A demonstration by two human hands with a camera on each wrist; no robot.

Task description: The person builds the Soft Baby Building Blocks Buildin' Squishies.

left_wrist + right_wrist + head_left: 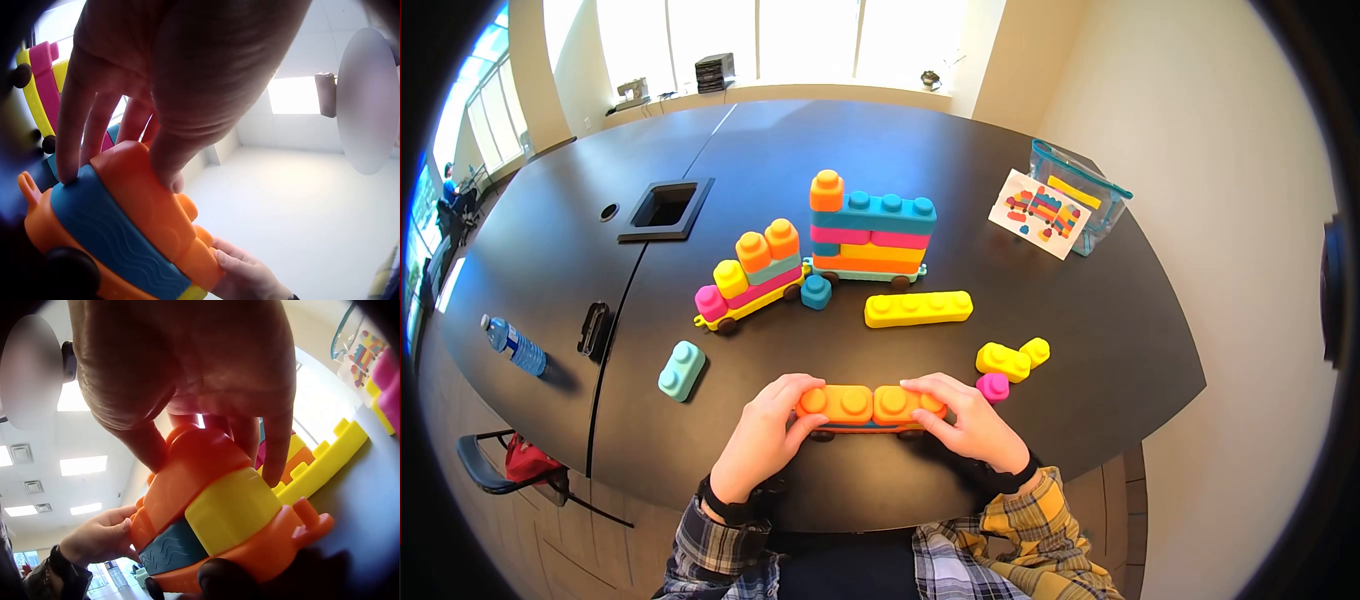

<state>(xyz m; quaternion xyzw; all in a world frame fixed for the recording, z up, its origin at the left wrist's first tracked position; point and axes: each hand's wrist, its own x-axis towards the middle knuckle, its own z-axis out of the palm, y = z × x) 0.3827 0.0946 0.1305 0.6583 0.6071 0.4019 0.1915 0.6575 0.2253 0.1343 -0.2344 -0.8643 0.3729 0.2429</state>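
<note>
Near the table's front edge stands a toy wagon with an orange wheeled base [281, 540]. On the base sit a blue brick [112, 231] and a yellow brick [231, 509]. Two orange bricks, a left one [837, 403] and a right one [893, 404], lie end to end over them. My left hand [760, 435] holds the left orange brick, thumb on the near side and fingers on the far side. With thumb and fingers, my right hand [982, 428] grips the right orange brick at its outer end.
Beyond the hands stand a yellow-based wagon [765, 291] and a taller teal-based wagon [870, 265]. Loose around are a long yellow brick [918, 309], a mint brick [682, 371], a small blue brick [816, 292] and a magenta brick [992, 387]. A picture card [1012, 186] leans on a clear pouch [1105, 215].
</note>
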